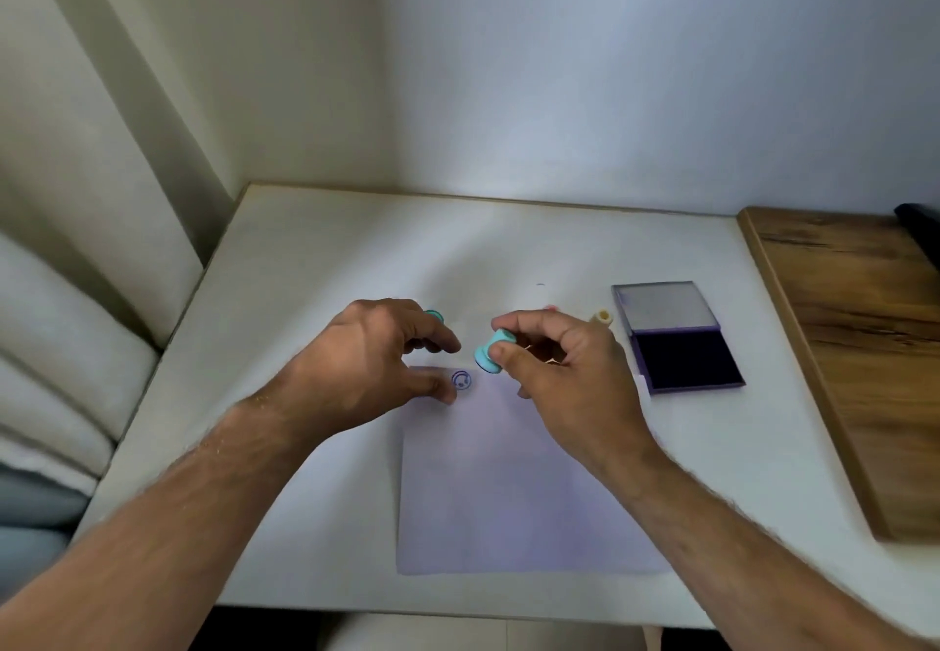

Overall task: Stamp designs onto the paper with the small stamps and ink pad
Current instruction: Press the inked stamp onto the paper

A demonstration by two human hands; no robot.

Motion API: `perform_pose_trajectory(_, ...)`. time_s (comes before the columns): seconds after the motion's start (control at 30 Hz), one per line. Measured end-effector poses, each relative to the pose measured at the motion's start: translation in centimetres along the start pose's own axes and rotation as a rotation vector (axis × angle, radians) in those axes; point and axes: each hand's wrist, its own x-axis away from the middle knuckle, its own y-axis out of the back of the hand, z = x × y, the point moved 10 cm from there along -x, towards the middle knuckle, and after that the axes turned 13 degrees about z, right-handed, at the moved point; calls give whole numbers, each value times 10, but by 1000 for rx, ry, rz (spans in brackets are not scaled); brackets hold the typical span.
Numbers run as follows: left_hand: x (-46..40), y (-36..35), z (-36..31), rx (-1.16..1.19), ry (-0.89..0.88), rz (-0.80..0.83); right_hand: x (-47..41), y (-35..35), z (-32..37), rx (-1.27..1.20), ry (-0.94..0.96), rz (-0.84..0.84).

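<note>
A pale sheet of paper (508, 487) lies on the white table (315, 263), with one round purple stamped mark (461, 380) near its top left corner. My right hand (564, 370) pinches a small teal stamp (491, 352) between thumb and fingers, lifted and tilted just right of the mark. My left hand (371, 360) rests its fingertips on the paper's top left corner beside the mark. Another teal stamp (434, 315) peeks out behind my left fingers. The ink pad (684, 358) lies open to the right, its dark pad facing up.
A cream stamp (603, 317) stands left of the ink pad, and a pink thing (549, 308) shows just behind my right hand. A wooden board (854, 345) lies along the table's right side. Walls close off the back, cushions the left.
</note>
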Motion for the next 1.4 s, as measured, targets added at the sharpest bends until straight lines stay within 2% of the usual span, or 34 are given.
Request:
perform_pose_trajectory(0.5,-3,-16,-1,-211,58,78,-4,-17,-12,225,58,49)
perform_pose_trajectory(0.9,-5,-17,0,-203,52,69,-2,-25,0,452,120,63)
perform_pose_trajectory(1.07,-5,-19,0,-220,57,73,-1,-32,11,609,169,100)
perform_pose_trajectory(1.4,-6,-19,-2,-214,44,67,-9,-42,13,751,130,240)
